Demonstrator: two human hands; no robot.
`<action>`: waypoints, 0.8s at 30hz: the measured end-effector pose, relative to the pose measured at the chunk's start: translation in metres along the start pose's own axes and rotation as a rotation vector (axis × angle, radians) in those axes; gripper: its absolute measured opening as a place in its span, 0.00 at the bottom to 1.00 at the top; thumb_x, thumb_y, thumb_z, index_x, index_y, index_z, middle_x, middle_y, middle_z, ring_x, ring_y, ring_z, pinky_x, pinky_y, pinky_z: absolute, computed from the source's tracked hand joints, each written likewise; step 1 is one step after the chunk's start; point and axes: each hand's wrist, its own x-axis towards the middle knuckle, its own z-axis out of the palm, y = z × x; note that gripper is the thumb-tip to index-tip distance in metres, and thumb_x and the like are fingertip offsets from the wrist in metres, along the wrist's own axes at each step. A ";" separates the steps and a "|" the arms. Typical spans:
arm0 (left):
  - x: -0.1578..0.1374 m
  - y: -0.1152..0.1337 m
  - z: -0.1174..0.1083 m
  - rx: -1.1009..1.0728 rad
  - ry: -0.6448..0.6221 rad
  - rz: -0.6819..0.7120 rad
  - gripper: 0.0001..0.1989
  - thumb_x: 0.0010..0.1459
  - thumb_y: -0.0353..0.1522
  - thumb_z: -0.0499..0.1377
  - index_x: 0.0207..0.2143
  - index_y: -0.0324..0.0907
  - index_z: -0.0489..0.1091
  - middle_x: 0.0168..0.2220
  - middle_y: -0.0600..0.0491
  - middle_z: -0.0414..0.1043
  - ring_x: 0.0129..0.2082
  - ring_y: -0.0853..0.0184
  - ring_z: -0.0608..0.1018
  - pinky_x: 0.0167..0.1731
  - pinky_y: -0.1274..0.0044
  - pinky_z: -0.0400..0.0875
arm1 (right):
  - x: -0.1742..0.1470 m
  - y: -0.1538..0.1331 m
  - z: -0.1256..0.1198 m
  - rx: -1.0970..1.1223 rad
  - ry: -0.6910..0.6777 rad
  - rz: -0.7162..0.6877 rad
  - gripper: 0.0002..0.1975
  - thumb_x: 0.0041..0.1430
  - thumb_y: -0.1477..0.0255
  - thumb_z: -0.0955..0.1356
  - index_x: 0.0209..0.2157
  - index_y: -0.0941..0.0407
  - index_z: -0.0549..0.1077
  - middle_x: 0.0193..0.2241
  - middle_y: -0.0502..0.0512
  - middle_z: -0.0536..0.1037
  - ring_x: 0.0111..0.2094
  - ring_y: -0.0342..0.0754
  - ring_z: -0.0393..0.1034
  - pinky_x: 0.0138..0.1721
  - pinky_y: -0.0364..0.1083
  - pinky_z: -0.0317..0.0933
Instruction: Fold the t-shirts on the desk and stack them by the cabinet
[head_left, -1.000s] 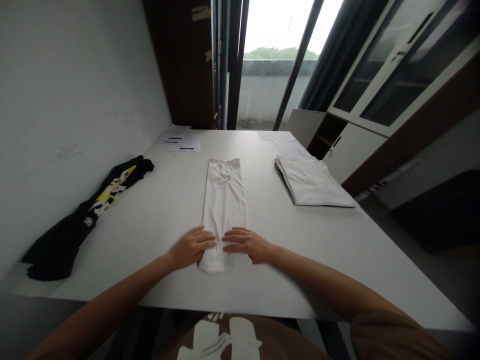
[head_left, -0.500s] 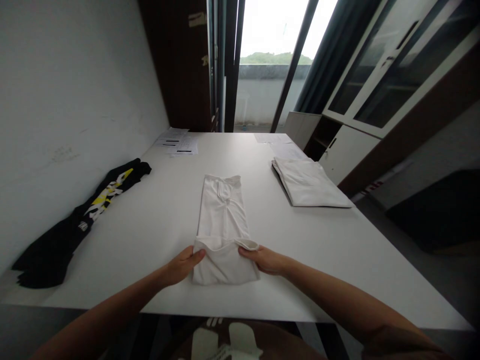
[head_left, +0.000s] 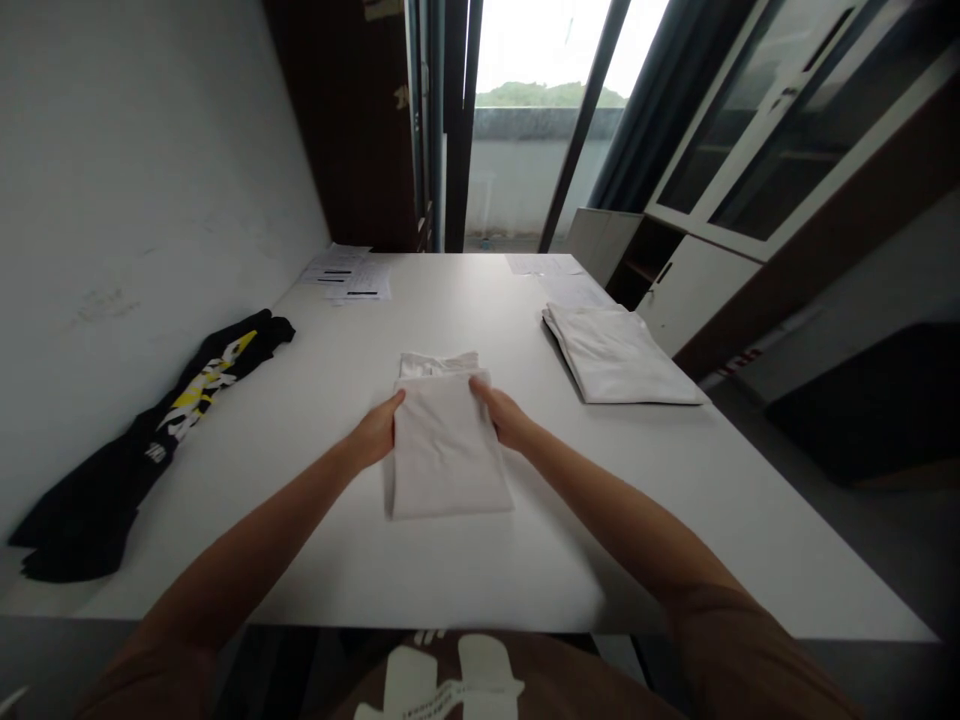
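Cloth [head_left: 448, 450], white and soft, lay folded over itself into a near-rectangular pad in the middle of the table [head_left: 360, 560], its upper layer smooth and its far edge showing a slim band of the layer beneath. The left hand [head_left: 375, 432] pinched the top layer at its far left corner, fingers closed on the fabric with the thumb over the edge. The right hand [head_left: 504, 414] gripped the far right corner in the same closed way. Both forearms reached across the table's matte white top. To the right, well apart, sat a stack [head_left: 619, 353] of flat-folded white garments with crisp edges. By the left wall lay a shirt [head_left: 142, 448], black with yellow and white print, stretched out and rumpled. Papers [head_left: 346, 273] rested at the far left corner, with more sheets [head_left: 543, 265] near the far right. Beyond stood a cabinet [head_left: 757, 130] with glass doors; what it held could not be made out.
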 end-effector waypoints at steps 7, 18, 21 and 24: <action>0.076 0.028 -0.008 0.104 0.034 0.037 0.22 0.70 0.41 0.52 0.53 0.32 0.73 0.45 0.39 0.80 0.47 0.57 0.82 0.56 0.66 0.73 | 0.072 -0.012 -0.014 -0.033 0.099 0.038 0.20 0.67 0.53 0.66 0.42 0.57 0.74 0.36 0.61 0.82 0.38 0.53 0.78 0.44 0.51 0.74; 0.162 0.057 -0.021 1.010 0.493 0.340 0.15 0.64 0.41 0.59 0.35 0.40 0.77 0.36 0.45 0.80 0.47 0.56 0.79 0.44 0.73 0.69 | 0.142 -0.037 -0.035 -1.116 0.460 -0.171 0.20 0.70 0.57 0.63 0.41 0.57 0.80 0.45 0.63 0.81 0.48 0.55 0.75 0.47 0.47 0.64; 0.169 0.048 -0.032 1.174 0.611 0.333 0.10 0.62 0.39 0.60 0.32 0.43 0.76 0.39 0.44 0.80 0.49 0.56 0.77 0.43 0.73 0.66 | 0.143 -0.024 -0.039 -1.387 0.538 -0.190 0.20 0.72 0.58 0.61 0.44 0.54 0.79 0.45 0.62 0.81 0.48 0.54 0.75 0.47 0.47 0.62; 0.172 0.039 -0.038 1.298 0.688 0.342 0.12 0.65 0.41 0.57 0.35 0.45 0.75 0.42 0.45 0.80 0.47 0.56 0.77 0.42 0.73 0.64 | 0.144 -0.013 -0.041 -1.437 0.567 -0.207 0.23 0.74 0.56 0.57 0.47 0.53 0.78 0.45 0.61 0.81 0.46 0.53 0.75 0.44 0.46 0.61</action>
